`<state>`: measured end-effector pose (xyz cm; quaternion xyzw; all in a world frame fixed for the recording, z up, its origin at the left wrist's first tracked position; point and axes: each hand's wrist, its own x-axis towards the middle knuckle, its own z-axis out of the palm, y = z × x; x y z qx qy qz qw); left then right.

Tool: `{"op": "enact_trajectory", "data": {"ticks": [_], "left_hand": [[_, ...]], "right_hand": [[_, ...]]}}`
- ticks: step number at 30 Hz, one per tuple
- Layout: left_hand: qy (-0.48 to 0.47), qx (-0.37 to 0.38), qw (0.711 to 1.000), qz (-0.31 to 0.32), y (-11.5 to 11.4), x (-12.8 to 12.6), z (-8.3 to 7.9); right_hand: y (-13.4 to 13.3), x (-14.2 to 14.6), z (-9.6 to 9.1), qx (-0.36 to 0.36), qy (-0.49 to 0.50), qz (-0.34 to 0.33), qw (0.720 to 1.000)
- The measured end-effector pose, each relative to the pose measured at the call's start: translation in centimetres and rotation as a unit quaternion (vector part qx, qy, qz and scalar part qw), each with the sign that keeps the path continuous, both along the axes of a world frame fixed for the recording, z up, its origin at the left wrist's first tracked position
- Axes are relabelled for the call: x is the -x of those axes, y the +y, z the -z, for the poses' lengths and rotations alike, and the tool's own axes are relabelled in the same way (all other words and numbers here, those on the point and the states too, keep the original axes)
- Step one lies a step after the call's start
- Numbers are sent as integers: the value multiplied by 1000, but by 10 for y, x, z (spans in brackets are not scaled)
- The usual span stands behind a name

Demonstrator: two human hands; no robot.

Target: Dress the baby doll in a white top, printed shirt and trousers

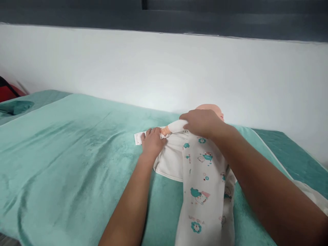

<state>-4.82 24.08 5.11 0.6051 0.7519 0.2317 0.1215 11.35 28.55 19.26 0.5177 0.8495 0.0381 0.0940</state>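
Observation:
A baby doll (210,107) lies on the green cover, its head behind my right hand and most of its body hidden. A white garment (200,177) printed with animals drapes over it and hangs toward me. My right hand (202,122) is closed round the white sleeve (176,126) on the doll's arm, near the shoulder. The doll's hand (164,131) pokes out of that sleeve beside the fingers of my left hand (153,141). My left hand is bent over a white cloth sleeve (138,138), whose end sticks out to the left.
A green plush cover (77,153) with folds spreads over the bed. Behind it stands a white wall (115,68) with a dark band above. A red and black object (9,90) is at the far left, and white cloth (311,194) lies at the right.

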Motion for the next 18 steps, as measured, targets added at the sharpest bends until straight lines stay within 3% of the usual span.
{"op": "enact_trajectory", "data": {"ticks": [4,9,13,18], "left_hand": [[-31,5,999,-26,3,5,-2],[-11,-48,993,-105,7,4,-6],[59,-74,995,-36,6,-1,-5],[26,-55,996,-66,4,3,-4]], "right_hand": [[-7,-5,0,-2,15,8,1000],[-4,13,22,10,14,-60,998],[7,41,46,28,-7,-110,993],[8,49,47,51,57,-120,990]]}}
